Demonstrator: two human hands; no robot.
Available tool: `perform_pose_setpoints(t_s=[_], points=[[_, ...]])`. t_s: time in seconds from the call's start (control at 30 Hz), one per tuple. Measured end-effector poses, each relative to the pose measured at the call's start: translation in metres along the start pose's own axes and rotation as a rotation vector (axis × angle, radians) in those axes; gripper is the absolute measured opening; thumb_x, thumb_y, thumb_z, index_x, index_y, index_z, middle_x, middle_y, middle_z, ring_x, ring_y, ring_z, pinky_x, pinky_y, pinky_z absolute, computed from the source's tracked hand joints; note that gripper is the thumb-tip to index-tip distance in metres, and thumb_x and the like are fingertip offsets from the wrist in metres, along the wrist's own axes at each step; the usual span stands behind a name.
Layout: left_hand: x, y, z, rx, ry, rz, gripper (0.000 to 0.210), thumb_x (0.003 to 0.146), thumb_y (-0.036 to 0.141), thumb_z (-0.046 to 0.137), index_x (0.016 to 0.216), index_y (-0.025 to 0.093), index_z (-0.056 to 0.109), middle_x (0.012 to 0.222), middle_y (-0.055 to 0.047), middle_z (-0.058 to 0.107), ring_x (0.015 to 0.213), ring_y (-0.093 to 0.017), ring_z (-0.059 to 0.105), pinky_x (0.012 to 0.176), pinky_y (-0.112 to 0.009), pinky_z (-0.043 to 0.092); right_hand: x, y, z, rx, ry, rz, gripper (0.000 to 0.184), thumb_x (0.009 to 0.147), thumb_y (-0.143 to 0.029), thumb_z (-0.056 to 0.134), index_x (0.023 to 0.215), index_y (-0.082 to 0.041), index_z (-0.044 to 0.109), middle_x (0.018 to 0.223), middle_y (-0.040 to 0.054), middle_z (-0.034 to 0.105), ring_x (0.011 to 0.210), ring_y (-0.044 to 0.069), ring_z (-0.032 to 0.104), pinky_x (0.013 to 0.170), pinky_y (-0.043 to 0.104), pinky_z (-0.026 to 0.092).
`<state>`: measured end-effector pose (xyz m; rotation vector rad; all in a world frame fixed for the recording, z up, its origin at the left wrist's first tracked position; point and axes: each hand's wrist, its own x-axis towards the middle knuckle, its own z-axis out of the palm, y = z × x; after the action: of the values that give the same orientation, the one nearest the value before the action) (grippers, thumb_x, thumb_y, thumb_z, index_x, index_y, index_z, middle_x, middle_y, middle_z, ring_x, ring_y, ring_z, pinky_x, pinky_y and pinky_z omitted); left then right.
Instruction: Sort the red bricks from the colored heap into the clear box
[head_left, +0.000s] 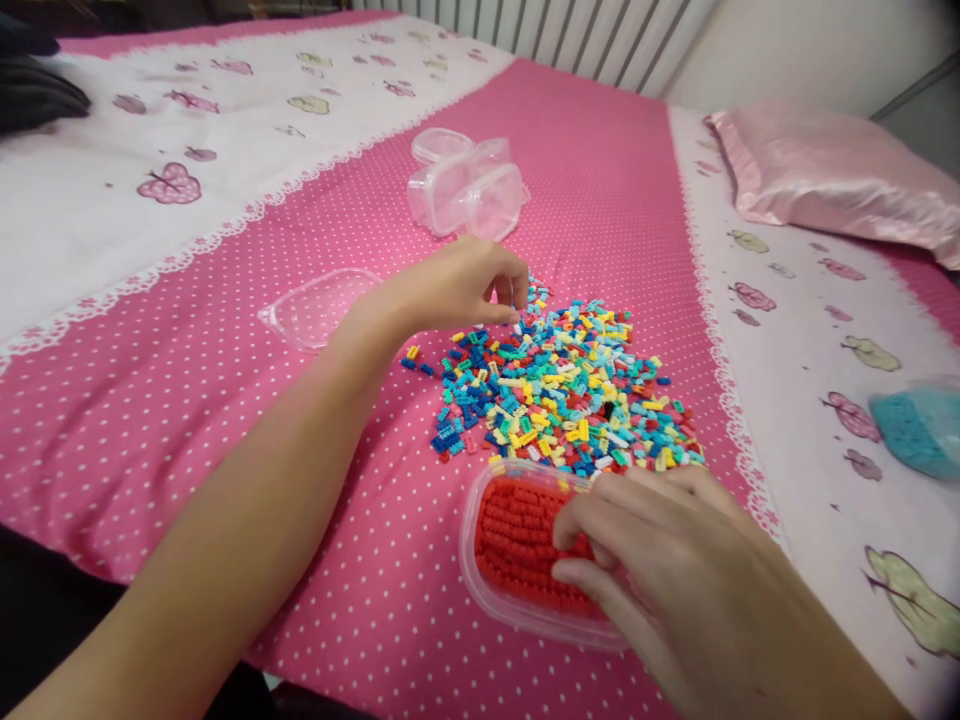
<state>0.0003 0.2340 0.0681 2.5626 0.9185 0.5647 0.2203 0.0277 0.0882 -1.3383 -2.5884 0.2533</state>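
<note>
Tiny multicoloured plastic bricks (559,388) look light and stiff, best pinched by their sides; left hand (478,282) curls, hold unclear; right hand (667,560) holds thumb and forefinger slightly apart

A polka-dot bedspread (405,560) carries bricks (555,385), containers (495,205), a pillow (832,180).

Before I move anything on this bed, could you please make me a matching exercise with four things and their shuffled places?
Column 1
1. Left hand
2. Right hand
3. Red pieces
4. Pink pillow

Column 2
A. Packed in rows inside the nearest clear tub
B. Upper right of the picture
C. By the far edge of the multicoloured pile
D. Over the right part of that tub

Pairs: 1-C, 2-D, 3-A, 4-B
</note>
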Motion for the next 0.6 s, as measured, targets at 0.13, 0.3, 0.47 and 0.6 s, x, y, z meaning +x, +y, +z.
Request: perform_pose_setpoints(t_s=[0.13,0.3,0.47,0.6], points=[[0.000,0.000,0.000,0.005,-0.003,0.004,0.007,0.080,0.020,0.069,0.086,0.018,0.073,0.078,-0.001,0.072,0.072,-0.012,0.064,0.066,-0.023,0.043,0.007,-0.010,0.009,0.000,0.034,-0.008,0.019,0.076,-0.008,0.071,0.075,-0.025,0.063,0.074,-0.0029,0.069,0.067,0.020,0.060,0.067,0.035,0.036],[0.000,-0.001,0.000,0.005,-0.013,0.000,0.009,0.081,0.024,0.069,0.086,0.017,0.073,0.082,-0.002,0.073,0.074,-0.014,0.065,0.067,-0.025,0.044,0.009,-0.013,0.015,-0.025,0.031,-0.010,0.020,0.080,-0.006,0.067,0.074,-0.025,0.064,0.074,-0.0022,0.070,0.067,0.020,0.058,0.069,0.034,0.035],[0.000,0.000,0.000,0.007,-0.024,-0.002,0.011,0.081,0.023,0.068,0.088,0.016,0.073,0.084,-0.004,0.074,0.075,-0.014,0.065,0.069,-0.026,0.044,0.008,-0.016,0.015,-0.027,0.032,-0.001,0.021,0.078,-0.006,0.069,0.071,-0.024,0.062,0.072,-0.0028,0.068,0.066,0.019,0.056,0.068,0.034,0.034],[0.000,0.000,0.001,0.005,-0.024,0.003,0.010,0.081,0.024,0.068,0.087,0.017,0.072,0.081,-0.003,0.073,0.074,-0.014,0.065,0.068,-0.025,0.043,0.009,-0.015,0.014,0.010,0.027,0.005,0.020,0.077,-0.008,0.073,0.072,-0.024,0.062,0.072,-0.0028,0.069,0.066,0.019,0.058,0.067,0.034,0.036]])
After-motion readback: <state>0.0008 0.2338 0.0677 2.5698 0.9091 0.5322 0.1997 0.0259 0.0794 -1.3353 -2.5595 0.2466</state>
